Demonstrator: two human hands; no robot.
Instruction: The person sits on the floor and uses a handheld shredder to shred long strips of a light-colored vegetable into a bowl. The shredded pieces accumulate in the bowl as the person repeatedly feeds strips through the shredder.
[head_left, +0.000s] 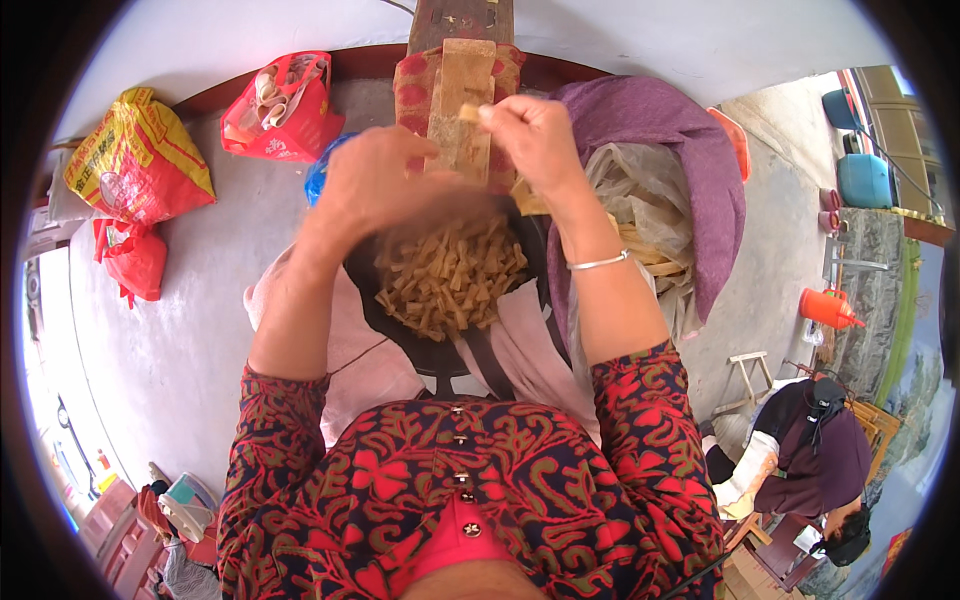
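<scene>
Small tan piece (469,112): above the wooden board (468,65), near its right edge. Right hand (537,140): thumb and index fingers closed in a pinch on the piece. Left hand (370,178): left of the board, motion-blurred, fingers extended toward it; cannot tell whether they grip anything. Board lies over a red patterned cloth (411,88) on a dark wooden surface (460,16). Below the hands, toward the torso: dark container (376,312) with a heap of short tan pieces (450,285). Right of it: clear plastic bag (640,180) with long pale strips (664,264), purple cloth (712,190) around its far and right sides. Floor, left: red bag (280,120), yellow-and-red sack (140,165). Lower right: another person (815,445), bent over.
</scene>
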